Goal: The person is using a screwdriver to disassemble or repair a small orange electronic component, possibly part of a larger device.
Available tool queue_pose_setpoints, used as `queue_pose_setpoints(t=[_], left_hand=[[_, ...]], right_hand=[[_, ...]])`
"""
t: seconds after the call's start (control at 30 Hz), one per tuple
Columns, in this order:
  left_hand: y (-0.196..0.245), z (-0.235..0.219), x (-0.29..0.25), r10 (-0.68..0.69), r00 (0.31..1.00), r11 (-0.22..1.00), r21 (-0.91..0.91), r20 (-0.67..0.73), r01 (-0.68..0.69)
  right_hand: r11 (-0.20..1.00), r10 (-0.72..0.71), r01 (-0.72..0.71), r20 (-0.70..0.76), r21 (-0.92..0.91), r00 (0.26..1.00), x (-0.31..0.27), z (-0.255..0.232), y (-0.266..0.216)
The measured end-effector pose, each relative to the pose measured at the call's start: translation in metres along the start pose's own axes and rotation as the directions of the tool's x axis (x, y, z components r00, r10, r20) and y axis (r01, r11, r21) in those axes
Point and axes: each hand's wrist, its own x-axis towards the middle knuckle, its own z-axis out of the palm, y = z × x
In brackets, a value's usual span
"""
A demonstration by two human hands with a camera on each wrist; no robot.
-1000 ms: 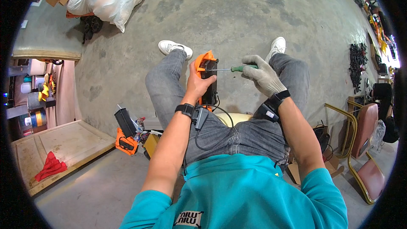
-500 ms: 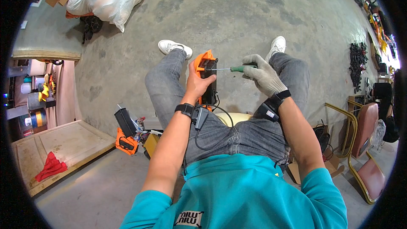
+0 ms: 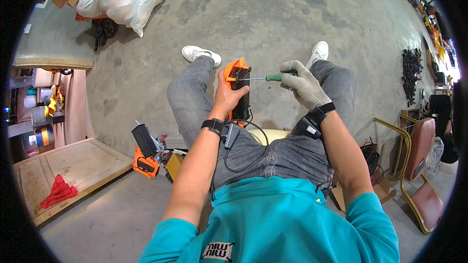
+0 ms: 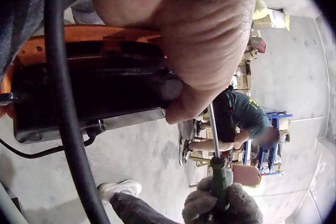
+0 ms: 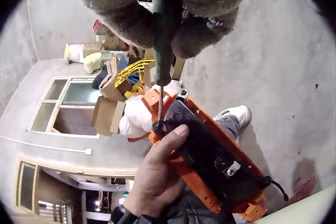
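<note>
The bare left hand grips an orange plastic housing with a black box-like part set into it. Its thumb presses on the black part's face, as the right wrist view shows. A screwdriver with a green handle is held in the right hand, which wears a grey knitted glove. Gloved fingers and thumb pinch the handle. The metal shaft reaches across to the housing's end, its tip at a dark spot beside the black part, close to the left thumb.
Low on the left lies a wooden panel with a red cloth. Another orange and black piece stands beside it. Chairs are at the right, white bags at the far left. A cable hangs from the left wrist.
The gloved fingers have shifted and turned slightly about the screwdriver handle. The left hand and the orange housing stay in place.
</note>
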Motion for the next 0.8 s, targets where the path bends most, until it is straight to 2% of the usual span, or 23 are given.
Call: queue_pose_setpoints(t=[0.13,0.2,0.23,0.3,0.43,0.5,0.63,0.7,0.8], left_hand=[[0.005,0.0,-0.001,-0.023,1.0,1.0,0.002,0.011,0.023],[0.005,0.0,-0.001,-0.035,0.999,0.999,0.0,0.018,0.035],[0.003,0.0,0.0,-0.025,1.0,1.0,-0.015,0.017,0.025],[0.001,0.0,0.0,-0.015,1.0,0.999,-0.031,0.017,0.015],[-0.005,0.0,0.002,0.016,1.0,1.0,0.0,0.005,-0.016],[-0.007,0.001,0.003,0.032,0.999,0.999,0.008,0.0,-0.032],[-0.002,0.001,0.001,0.019,1.0,1.0,0.018,-0.007,-0.019],[-0.001,0.0,0.001,0.005,1.0,1.0,0.017,-0.008,-0.005],[-0.003,0.0,0.002,-0.002,1.0,1.0,-0.023,0.002,0.002]], right_hand=[[0.998,-0.013,0.015,0.038,-0.068,0.999,0.0,0.0,-0.003],[0.958,0.234,-0.229,0.009,-0.175,0.972,-0.005,0.001,-0.019],[0.958,0.234,-0.229,0.01,-0.175,0.972,-0.006,0.0,-0.023],[0.947,0.296,-0.276,0.115,-0.161,0.948,-0.007,-0.005,-0.027],[0.965,0.26,-0.256,0.091,-0.053,0.961,0.002,-0.006,-0.003],[0.998,0.063,-0.064,0.059,0.002,0.996,0.003,-0.005,0.004],[0.996,0.086,-0.086,0.027,-0.007,0.996,0.0,-0.001,-0.003],[0.946,0.306,-0.298,0.046,-0.126,0.951,-0.001,-0.002,-0.012],[0.953,0.282,-0.261,0.129,-0.156,0.951,-0.004,-0.006,-0.024]])
